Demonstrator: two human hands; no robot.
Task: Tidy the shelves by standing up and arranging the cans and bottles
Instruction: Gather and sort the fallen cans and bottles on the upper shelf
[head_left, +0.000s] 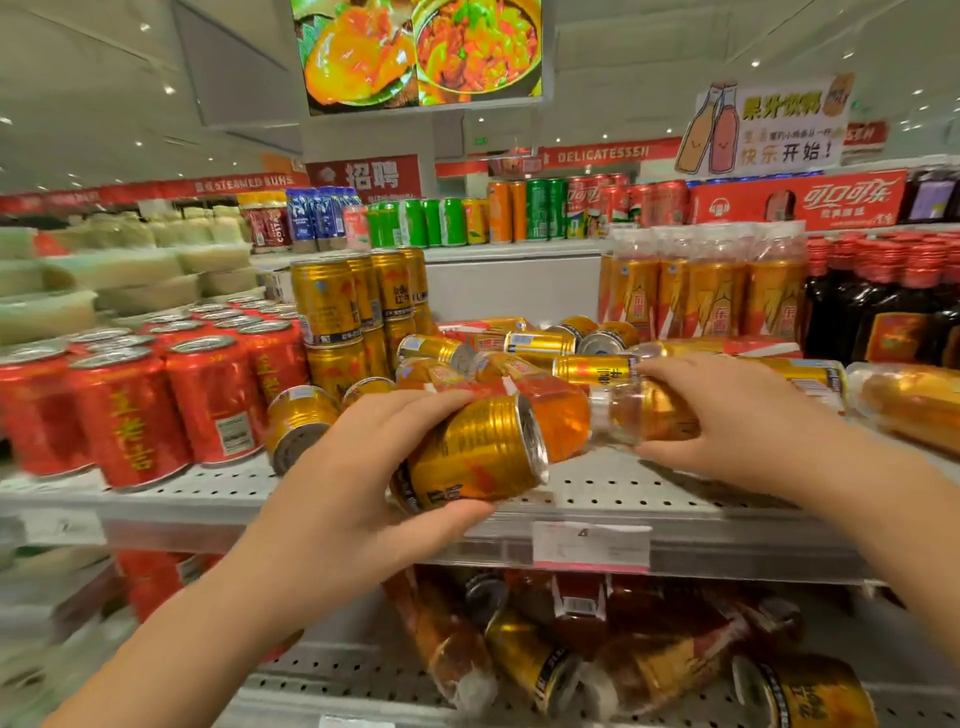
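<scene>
My left hand (358, 467) grips a gold can (478, 457) held on its side just above the front of the white perforated shelf (623, 493). My right hand (727, 415) grips an orange drink bottle (566, 421) lying on its side, near its clear cap end. Behind them several gold cans (540, 343) and bottles lie toppled in a heap. Upright gold cans (332, 306) stand stacked at the back left of the heap, and another gold can (298, 426) lies on its side at the left.
Upright red cans (130, 415) fill the shelf's left side. Orange bottles (717, 296) and dark bottles (883, 312) stand at the back right. One bottle (914, 400) lies at the far right. The lower shelf (363, 675) holds toppled cans and bottles (597, 654).
</scene>
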